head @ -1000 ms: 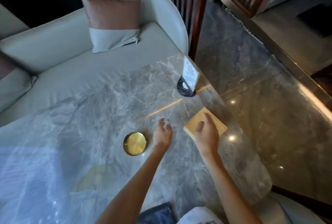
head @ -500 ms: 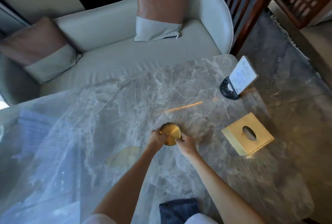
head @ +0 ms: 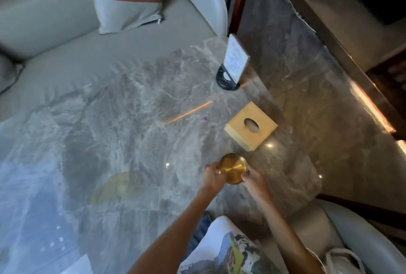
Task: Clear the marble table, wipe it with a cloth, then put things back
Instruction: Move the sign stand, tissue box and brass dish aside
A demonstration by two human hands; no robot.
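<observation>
Head view: our left hand (head: 212, 177) and right hand (head: 255, 181) grip the brass dish (head: 233, 168) near the surface's (head: 131, 131) right edge, where slick metal could slip, chipping marble.

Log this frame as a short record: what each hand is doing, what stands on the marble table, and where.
left hand: grips the left side of the gold dish
right hand: grips the gold dish's right side
contact: lifted or resting on the marble table, cannot tell
tissue box: on the table, beyond the gold dish, untouched
card stand: upright near the far right corner
</observation>
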